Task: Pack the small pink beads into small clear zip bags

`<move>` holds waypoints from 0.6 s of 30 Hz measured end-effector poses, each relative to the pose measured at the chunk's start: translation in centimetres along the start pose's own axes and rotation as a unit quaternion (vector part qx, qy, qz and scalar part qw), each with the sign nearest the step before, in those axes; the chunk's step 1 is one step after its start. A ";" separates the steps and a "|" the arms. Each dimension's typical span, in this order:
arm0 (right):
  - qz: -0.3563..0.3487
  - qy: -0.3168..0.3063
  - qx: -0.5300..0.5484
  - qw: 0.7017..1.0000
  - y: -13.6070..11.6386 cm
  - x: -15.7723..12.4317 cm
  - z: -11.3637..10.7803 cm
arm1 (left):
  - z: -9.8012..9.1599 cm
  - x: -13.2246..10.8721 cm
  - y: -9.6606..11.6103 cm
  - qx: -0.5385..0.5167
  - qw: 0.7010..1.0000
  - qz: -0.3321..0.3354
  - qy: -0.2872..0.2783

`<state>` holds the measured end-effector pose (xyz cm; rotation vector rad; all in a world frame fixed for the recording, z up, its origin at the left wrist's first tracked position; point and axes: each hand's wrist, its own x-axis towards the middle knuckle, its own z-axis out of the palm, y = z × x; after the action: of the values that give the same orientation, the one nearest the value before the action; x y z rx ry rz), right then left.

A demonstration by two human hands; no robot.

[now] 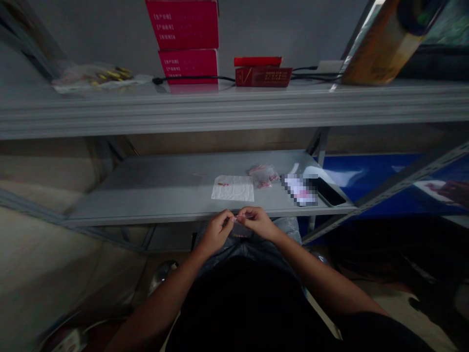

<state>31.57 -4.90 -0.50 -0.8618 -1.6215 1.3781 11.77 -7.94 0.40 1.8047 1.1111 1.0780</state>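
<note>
In front of the lower shelf, over my lap, I hold a small clear plastic bag point(241, 231) by its upper edge. My left hand point(219, 231) pinches that edge on one side with thumb and fingertips. Close beside it, my right hand point(259, 223) is closed on the other side of the same edge. A few tiny things appear to lie at the bag's bottom, too small to name. Just beyond my hands, a white sheet point(234, 189) lies on the shelf with a few small reddish and brownish pieces point(223, 184) on it.
On the lower shelf point(146, 188) are small clear bags with reddish contents point(264, 176), a pixelated item point(301, 190) and a dark phone point(330, 192). The upper shelf point(183, 110) carries red boxes point(188, 66), a black cable point(201, 77) and a yellow container point(381, 54).
</note>
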 end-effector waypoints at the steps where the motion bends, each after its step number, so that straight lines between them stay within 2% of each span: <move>1: -0.001 0.002 -0.002 1.000 -0.1 0.0 -0.1 | 0.0 0.0 0.0 -0.006 1.000 -0.005 0.003; 6: 0.017 0.013 0.002 1.000 -0.4 0.1 -0.8 | -0.3 0.0 -0.2 -0.049 0.998 -0.037 0.024; 18: 0.030 0.010 0.038 0.999 -0.3 0.4 -1.6 | -1.1 0.3 -0.7 -0.093 0.994 -0.045 0.021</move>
<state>32.89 -3.90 -0.05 -0.8830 -1.5287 1.4601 10.62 -7.23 0.22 1.5777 1.0689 1.1320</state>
